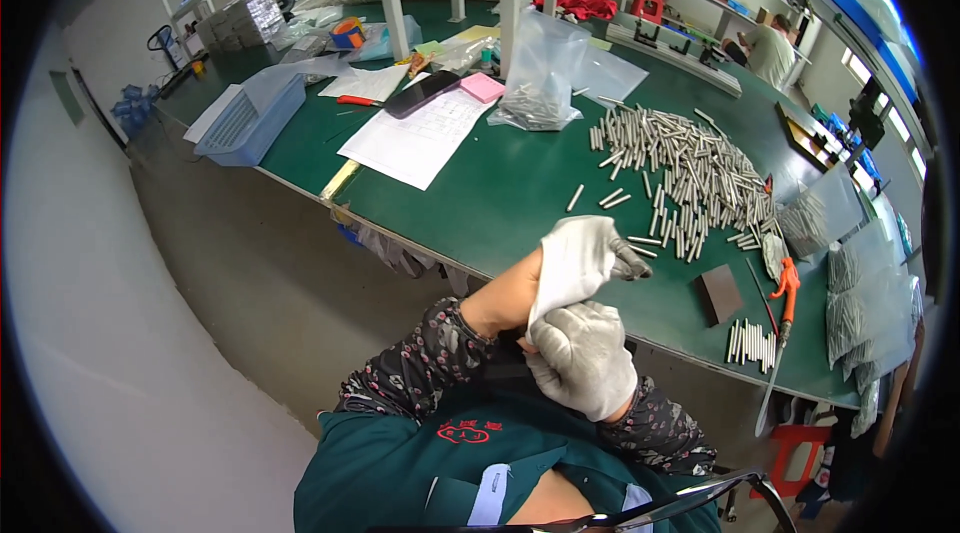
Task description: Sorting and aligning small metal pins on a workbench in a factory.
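Note:
Both my hands wear white work gloves and are held in front of my body at the table's near edge. My left hand (592,251) points to the right, its greyed fingertips loosely bent with nothing seen in them. Below it, my right hand (585,358) is closed, pinching the cuff of the left glove (560,278) at the wrist. Bare skin shows between that cuff and my flowered sleeve. Just beyond my hands, a few loose metal pins (614,199) lie beside a large heap of short silvery metal pins (690,173).
To the right lie a brown block (719,294), a row of pins (751,344), an orange air gun (787,288) and bags of pins (860,303). Farther left are a drawing sheet (415,148), a phone (423,94), a pink pad (482,87) and a blue basket (250,123).

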`<state>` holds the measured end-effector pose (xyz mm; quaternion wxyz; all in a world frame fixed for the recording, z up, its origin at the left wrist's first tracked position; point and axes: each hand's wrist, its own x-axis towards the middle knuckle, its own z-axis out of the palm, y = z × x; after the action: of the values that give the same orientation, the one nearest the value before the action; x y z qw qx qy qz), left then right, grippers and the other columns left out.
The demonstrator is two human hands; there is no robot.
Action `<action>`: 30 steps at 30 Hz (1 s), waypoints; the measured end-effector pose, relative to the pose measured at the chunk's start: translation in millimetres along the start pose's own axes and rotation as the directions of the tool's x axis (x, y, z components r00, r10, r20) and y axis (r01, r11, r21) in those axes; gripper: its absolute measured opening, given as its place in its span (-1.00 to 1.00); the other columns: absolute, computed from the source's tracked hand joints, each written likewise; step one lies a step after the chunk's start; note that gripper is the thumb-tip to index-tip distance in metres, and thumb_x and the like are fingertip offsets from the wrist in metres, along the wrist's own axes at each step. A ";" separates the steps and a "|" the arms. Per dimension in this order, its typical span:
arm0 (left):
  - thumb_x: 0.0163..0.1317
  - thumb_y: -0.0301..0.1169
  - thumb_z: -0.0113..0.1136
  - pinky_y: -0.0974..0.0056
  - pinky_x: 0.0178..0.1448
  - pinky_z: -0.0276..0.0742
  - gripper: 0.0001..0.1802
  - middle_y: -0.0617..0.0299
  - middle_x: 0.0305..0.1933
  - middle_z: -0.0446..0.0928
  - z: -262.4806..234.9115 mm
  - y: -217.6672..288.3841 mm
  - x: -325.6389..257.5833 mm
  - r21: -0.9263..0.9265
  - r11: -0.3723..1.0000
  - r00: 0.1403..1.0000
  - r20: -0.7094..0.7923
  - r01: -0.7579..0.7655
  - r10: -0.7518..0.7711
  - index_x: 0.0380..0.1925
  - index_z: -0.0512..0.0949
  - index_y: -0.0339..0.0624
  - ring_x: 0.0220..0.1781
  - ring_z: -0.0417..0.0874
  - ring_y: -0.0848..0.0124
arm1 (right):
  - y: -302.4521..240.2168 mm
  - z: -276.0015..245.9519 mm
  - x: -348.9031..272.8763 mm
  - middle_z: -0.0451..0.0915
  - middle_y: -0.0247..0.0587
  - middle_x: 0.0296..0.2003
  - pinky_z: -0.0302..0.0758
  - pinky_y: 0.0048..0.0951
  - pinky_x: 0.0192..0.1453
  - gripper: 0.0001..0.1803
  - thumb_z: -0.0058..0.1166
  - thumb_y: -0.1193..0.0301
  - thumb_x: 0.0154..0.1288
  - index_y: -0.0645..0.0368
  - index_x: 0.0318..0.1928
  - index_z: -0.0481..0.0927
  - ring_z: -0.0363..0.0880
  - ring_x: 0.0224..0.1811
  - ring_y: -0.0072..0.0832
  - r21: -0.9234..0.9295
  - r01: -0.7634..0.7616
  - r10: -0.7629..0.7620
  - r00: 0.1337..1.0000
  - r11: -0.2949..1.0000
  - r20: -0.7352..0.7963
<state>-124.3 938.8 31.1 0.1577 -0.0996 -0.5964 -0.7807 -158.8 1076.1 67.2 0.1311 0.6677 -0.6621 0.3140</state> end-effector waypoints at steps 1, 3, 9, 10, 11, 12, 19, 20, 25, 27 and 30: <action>0.30 -0.45 0.11 0.30 0.17 0.41 -0.48 0.23 0.11 0.44 -8.1 1.4 3.0 0.004 0.998 0.997 0.025 0.069 -0.069 0.25 0.28 -0.22 0.10 0.46 0.47 | -0.1 0.5 1.1 0.48 -0.28 -0.52 0.42 -0.28 -0.34 -0.85 0.15 0.40 0.01 0.14 -0.37 0.51 0.52 -0.46 -0.29 0.015 0.014 -0.014 1.000 1.000 -0.001; 0.33 -0.50 0.02 0.38 0.11 0.42 -0.77 0.22 -0.02 0.51 -1.2 19.8 23.5 0.265 0.964 0.999 0.043 -0.033 0.022 -0.03 0.46 -0.30 0.06 0.47 0.53 | 1.0 5.0 4.0 0.48 -0.29 -0.54 0.44 -0.31 -0.34 -0.85 0.12 0.40 -0.05 0.14 -0.41 0.52 0.53 -0.46 -0.32 -0.032 -0.013 0.013 1.000 0.999 0.013; 0.36 -0.19 0.01 0.18 0.26 0.32 -0.60 0.05 -0.05 0.53 10.0 6.3 38.2 -0.093 0.976 0.980 0.065 0.196 -0.190 -0.07 0.43 -0.36 0.11 0.52 0.19 | -1.6 4.0 3.9 0.49 -0.30 -0.53 0.46 -0.33 -0.37 -0.86 0.09 0.40 -0.06 0.13 -0.41 0.53 0.55 -0.45 -0.36 -0.087 -0.006 0.012 0.998 0.996 0.060; 0.30 -0.01 0.02 0.17 0.35 0.23 -0.39 -0.06 0.03 0.50 0.0 -3.0 47.6 -0.035 0.985 0.952 0.266 0.169 -0.154 0.11 0.34 -0.34 0.16 0.49 0.16 | -1.3 9.1 1.7 0.48 -0.31 -0.54 0.44 -0.33 -0.38 -0.86 0.12 0.40 -0.05 0.12 -0.40 0.53 0.55 -0.46 -0.35 -0.070 0.009 -0.005 0.999 0.997 0.053; 0.30 -0.01 0.02 0.17 0.35 0.23 -0.39 -0.06 0.03 0.50 3.0 -5.7 49.1 -0.040 0.984 0.948 0.277 0.175 -0.158 0.11 0.34 -0.34 0.16 0.49 0.16 | -0.7 12.8 -1.0 0.46 -0.33 -0.55 0.42 -0.32 -0.39 -0.85 0.14 0.40 -0.04 0.11 -0.39 0.53 0.55 -0.47 -0.35 -0.058 0.018 -0.016 0.999 0.998 0.046; 0.27 0.03 0.02 0.16 0.38 0.21 -0.31 -0.08 0.07 0.49 6.6 -7.3 50.6 -0.144 0.970 0.948 0.281 0.198 -0.152 0.18 0.28 -0.34 0.18 0.48 0.15 | -4.2 12.5 -2.1 0.48 -0.34 -0.55 0.43 -0.34 -0.40 -0.83 0.13 0.39 -0.08 0.11 -0.39 0.55 0.56 -0.46 -0.38 -0.083 0.024 -0.017 0.996 0.996 0.082; 0.09 -0.29 0.11 0.08 0.49 0.04 -0.25 -0.11 0.39 0.14 19.0 3.4 59.6 -0.176 0.983 0.994 0.088 -0.043 0.059 0.28 0.17 -0.36 0.46 0.13 0.18 | -10.2 15.8 -6.3 0.55 -0.30 -0.47 0.45 -0.36 -0.32 -0.77 0.09 0.36 -0.07 0.14 -0.34 0.58 0.59 -0.40 -0.37 -0.062 0.032 -0.024 0.991 0.998 0.130; 0.04 -0.35 0.09 0.07 0.50 0.02 -0.24 -0.09 0.41 0.11 22.5 4.7 58.1 -0.224 0.974 0.997 0.056 -0.042 0.056 0.29 0.17 -0.37 0.47 0.10 0.19 | -10.7 14.8 -5.6 0.55 -0.28 -0.47 0.47 -0.36 -0.29 -0.80 0.08 0.38 -0.05 0.15 -0.35 0.57 0.60 -0.38 -0.37 -0.043 0.010 -0.004 0.991 0.999 0.136; 0.31 -0.17 0.02 0.24 0.43 0.14 -0.39 -0.01 0.23 0.37 16.2 -6.6 81.5 -0.321 0.916 0.970 0.110 0.239 -0.215 0.27 0.23 -0.27 0.29 0.38 0.27 | -7.5 12.6 -6.6 0.54 -0.24 -0.49 0.48 -0.31 -0.24 -0.83 0.10 0.41 -0.06 0.18 -0.39 0.55 0.60 -0.35 -0.32 -0.013 -0.044 0.045 0.993 0.999 0.105; 0.39 -0.05 -0.11 0.31 0.35 0.25 -0.39 -0.05 0.14 0.47 22.0 -5.7 75.4 -0.163 0.977 0.990 0.012 0.137 -0.137 0.25 0.25 -0.27 0.19 0.49 0.26 | -4.6 11.5 -6.6 0.54 -0.21 -0.48 0.48 -0.28 -0.22 -0.82 0.11 0.42 -0.09 0.17 -0.40 0.54 0.60 -0.34 -0.29 0.021 -0.054 0.051 0.991 0.998 0.124; 0.37 -0.17 -0.13 0.19 0.40 0.13 -0.49 -0.05 0.27 0.36 5.6 -10.7 72.5 -0.155 0.987 0.996 0.059 -0.051 0.061 0.21 0.29 -0.25 0.34 0.34 0.27 | -3.5 10.0 -5.6 0.54 -0.19 -0.47 0.48 -0.27 -0.22 -0.82 0.12 0.42 -0.09 0.18 -0.39 0.53 0.60 -0.34 -0.27 0.030 -0.042 0.038 0.993 0.999 0.115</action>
<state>-195.8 937.4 48.0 0.1525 -0.1527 -0.5365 -0.8158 -152.6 1075.0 57.1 0.0757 0.6733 -0.6765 0.2886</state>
